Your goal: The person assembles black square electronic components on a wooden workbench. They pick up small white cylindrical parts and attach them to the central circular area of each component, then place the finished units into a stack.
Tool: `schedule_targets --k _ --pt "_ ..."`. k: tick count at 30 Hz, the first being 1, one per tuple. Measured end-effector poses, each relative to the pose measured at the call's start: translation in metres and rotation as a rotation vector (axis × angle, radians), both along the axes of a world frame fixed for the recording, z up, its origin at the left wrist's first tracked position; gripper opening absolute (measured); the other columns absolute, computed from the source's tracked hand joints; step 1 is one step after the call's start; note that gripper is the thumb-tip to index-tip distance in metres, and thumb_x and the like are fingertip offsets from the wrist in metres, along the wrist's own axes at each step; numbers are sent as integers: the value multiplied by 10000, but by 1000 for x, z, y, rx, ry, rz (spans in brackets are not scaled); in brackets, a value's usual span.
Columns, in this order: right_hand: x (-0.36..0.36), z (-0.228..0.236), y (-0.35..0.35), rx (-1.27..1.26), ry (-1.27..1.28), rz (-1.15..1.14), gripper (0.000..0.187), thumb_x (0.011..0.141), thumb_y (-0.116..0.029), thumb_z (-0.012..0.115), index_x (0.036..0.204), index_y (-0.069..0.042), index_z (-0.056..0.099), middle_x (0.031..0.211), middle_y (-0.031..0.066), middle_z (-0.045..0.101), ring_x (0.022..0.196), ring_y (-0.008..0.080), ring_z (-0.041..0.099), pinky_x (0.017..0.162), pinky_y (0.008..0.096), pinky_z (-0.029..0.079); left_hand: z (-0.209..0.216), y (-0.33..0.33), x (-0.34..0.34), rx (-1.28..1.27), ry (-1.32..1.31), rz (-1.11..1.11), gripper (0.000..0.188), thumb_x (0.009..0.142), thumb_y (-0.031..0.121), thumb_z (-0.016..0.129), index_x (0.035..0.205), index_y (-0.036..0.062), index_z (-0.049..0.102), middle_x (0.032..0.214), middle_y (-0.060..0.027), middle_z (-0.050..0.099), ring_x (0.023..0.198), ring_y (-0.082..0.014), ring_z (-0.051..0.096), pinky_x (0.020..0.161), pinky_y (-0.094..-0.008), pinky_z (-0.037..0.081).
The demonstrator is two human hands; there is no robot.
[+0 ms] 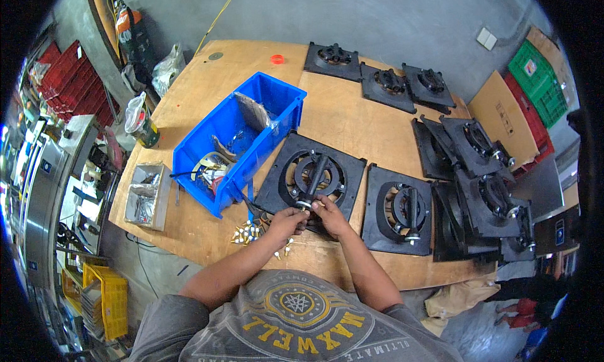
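Head view shows a wooden worktop (352, 123) with a blue bin (261, 151) on it, and a black burner plate (283, 154) lying just to the right of that bin. On this plate sits a round burner with a black tube (319, 173) running toward the person. Both hands are together at the tube's near end, right of the bin's near end: the left hand (290, 223) and the right hand (330, 216) have their fingers clamped on it, almost touching each other. Any small part between the fingertips is too hidden to tell. Small brass fittings (245, 234), some with pale tips, lie loose just off the bin's near right corner, beside the left forearm. Inside the bin are a cardboard piece (251, 113) and some cables. Left of the bin's near end stands a pale divided box (160, 214) of small metal parts; just past the bin's far end lies a red ring (277, 59). Farther right of the bin, past the plate in hand, lies a second burner plate (380, 192), then a leaning stack of burner plates (481, 201); three more lie right of the bin's far end.
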State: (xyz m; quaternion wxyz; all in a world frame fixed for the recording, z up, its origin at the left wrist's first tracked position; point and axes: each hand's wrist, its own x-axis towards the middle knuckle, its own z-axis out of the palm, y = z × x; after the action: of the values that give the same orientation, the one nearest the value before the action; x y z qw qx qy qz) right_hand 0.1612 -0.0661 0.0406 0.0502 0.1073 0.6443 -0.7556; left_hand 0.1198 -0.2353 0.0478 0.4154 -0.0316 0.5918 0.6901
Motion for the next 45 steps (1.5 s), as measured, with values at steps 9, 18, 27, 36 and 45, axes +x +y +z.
schedule_targets --k 9,18,27,36,45 --pt "-2 -11 -2 112 -33 -63 452 955 -268 585 1287 18 476 1088 96 607 968 163 555 872 295 454 -7 -7 -4 126 -90 -21 255 927 291 602 1000 49 635 840 -40 652 671 -134 579 618 -268 471" --pt "2 8 -9 115 -74 -105 459 953 -266 588 1284 32 479 1028 88 627 886 135 584 778 272 482 -4 -7 -4 212 -277 5 285 934 356 577 968 76 621 851 -32 664 678 -116 573 621 -270 453" --pt "0 -8 -3 56 -97 -104 453 946 -282 601 1249 43 510 1029 87 626 894 128 582 787 262 476 -5 -7 -2 223 -330 -13 357 957 415 517 1014 81 627 831 -15 649 649 -128 545 617 -273 438" --pt "2 10 -6 -8 -122 -80 490 941 -294 607 1266 56 498 1077 107 619 939 149 574 824 289 470 -3 -2 -2 111 -206 27 307 957 353 516 1003 71 630 795 -15 611 666 -142 548 628 -298 446" --pt "0 -2 -3 14 -90 -66 428 945 -271 600 1226 43 529 1042 103 623 910 141 562 800 271 463 -21 -1 3 117 -3 36 237 931 289 579 931 64 652 784 -9 613 636 -120 525 601 -272 430"
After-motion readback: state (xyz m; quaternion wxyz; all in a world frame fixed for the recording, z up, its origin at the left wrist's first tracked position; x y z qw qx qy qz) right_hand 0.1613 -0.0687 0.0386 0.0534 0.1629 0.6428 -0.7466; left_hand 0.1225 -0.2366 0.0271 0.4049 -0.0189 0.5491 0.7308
